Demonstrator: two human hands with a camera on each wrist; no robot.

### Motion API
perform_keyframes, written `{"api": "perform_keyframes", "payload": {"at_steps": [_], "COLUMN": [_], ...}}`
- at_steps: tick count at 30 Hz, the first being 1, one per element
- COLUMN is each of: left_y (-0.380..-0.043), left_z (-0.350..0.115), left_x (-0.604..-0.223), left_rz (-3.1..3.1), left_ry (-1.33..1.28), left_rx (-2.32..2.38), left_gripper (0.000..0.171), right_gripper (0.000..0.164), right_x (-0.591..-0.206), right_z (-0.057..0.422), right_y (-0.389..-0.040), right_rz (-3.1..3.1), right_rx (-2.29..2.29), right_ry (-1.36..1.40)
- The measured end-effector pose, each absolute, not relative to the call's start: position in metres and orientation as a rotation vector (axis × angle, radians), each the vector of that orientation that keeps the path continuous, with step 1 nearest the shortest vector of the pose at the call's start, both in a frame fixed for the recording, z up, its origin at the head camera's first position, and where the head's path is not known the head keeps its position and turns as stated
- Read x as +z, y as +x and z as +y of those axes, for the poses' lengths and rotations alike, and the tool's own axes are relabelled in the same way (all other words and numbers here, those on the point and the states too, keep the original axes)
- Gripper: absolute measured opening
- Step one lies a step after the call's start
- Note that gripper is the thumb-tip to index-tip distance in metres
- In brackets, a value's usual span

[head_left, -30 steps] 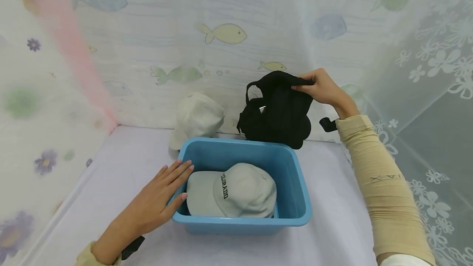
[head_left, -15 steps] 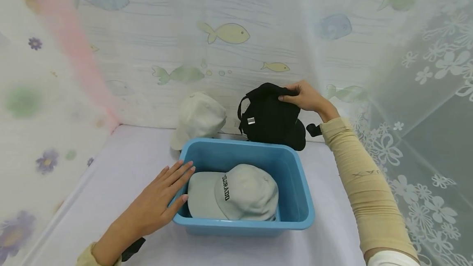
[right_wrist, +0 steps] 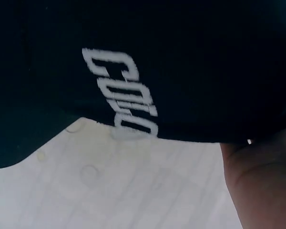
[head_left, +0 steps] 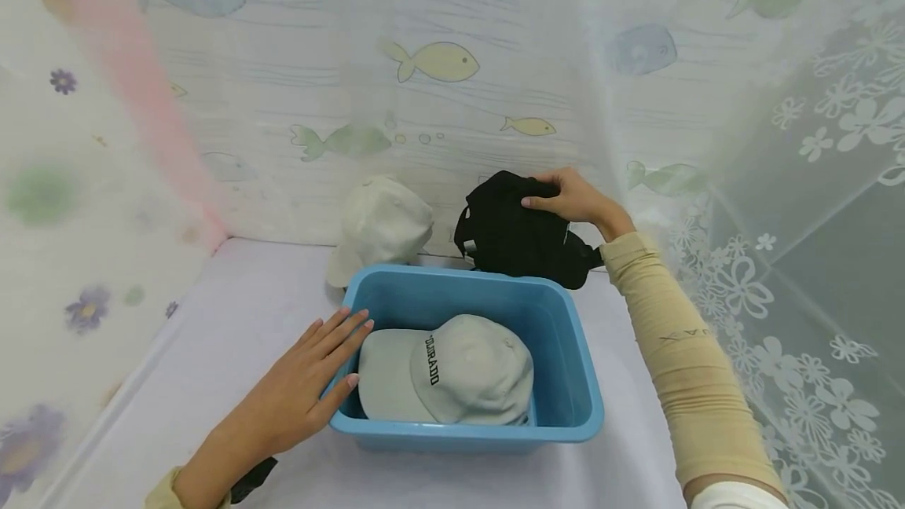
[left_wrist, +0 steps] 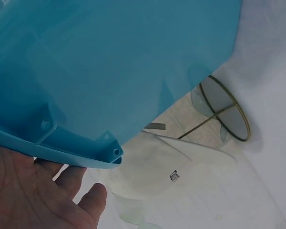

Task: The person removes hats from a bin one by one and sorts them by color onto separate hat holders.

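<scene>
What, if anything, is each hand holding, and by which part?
The right hand holds the black cap by its upper edge, toward the right. The left hand holds nothing, resting on the blue tub's rim.

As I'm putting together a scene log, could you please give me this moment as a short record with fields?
left hand: resting on the left rim of the blue tub
right hand: gripping the black cap
black cap: behind the tub, white lettering on it; contact with the table unclear
gray cap: inside the tub, brim to the left, dark lettering
white cap: behind the tub, left of the black cap
</scene>
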State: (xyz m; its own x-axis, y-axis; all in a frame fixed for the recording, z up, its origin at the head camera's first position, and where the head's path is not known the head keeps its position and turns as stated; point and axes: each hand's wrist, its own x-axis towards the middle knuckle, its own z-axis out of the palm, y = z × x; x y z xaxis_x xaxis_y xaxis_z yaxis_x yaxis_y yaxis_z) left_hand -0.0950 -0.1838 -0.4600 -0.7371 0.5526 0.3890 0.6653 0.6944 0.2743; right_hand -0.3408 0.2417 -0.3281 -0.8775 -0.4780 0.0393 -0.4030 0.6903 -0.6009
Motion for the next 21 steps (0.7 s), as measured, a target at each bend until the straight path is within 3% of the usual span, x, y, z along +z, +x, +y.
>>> {"api": "perform_keyframes", "payload": {"at_steps": [7,21], "left_y": [-0.095,-0.098], "left_z": [-0.182,-0.179], "left_x": [-0.461,-0.46], "left_rz": [-2.635,-2.641], "left_ry": [-0.976,-0.985], "left_rx": [-0.587,-0.589], "left_gripper": [0.064,0.063], "right_gripper": [0.068,0.076], "right_x": [-0.338,-0.346], "right_z": [0.248,0.255], "right_y": [-0.341,-0.341], "right_rz": [2.728,2.648], "right_rx": [-0.87,-0.914], "right_ry": [-0.579,-0.637]}}
